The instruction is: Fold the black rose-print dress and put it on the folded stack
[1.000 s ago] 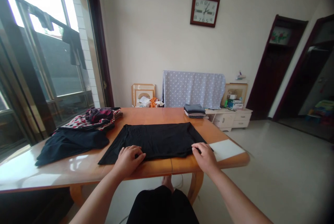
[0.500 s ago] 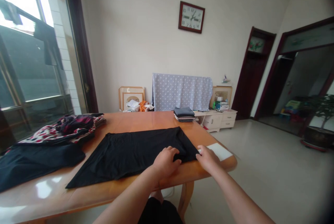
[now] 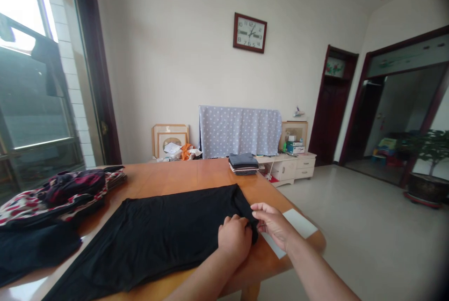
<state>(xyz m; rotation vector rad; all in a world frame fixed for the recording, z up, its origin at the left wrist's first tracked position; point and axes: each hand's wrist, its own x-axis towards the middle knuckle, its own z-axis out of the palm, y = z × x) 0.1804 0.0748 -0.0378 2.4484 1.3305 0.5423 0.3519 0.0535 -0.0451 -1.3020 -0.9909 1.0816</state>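
A black garment (image 3: pixel 175 226) lies spread flat across the wooden table, its kind not clear from this side. Its right edge is bunched up near my hands. My left hand (image 3: pixel 236 236) is closed over the cloth at the lower right corner, fingers curled into it. Just to the right, my right hand (image 3: pixel 273 225) pinches the garment's right edge between thumb and fingers. A pale flat sheet (image 3: pixel 300 224) lies on the table corner, partly beneath my right hand and forearm.
At the left of the table (image 3: pixel 175 174) sits a heap of patterned clothes (image 3: pixel 59 195) with a dark garment (image 3: pixel 35 249) before it. A folded clothes stack (image 3: pixel 242 164) stands at the far right edge. Behind are a white cabinet (image 3: pixel 305 166) and a dotted cloth (image 3: pixel 240 132).
My left hand has moved right to the garment's edge and closed on it. The garment's right corner has drawn inward, baring more of the pale sheet. The view has shifted slightly.
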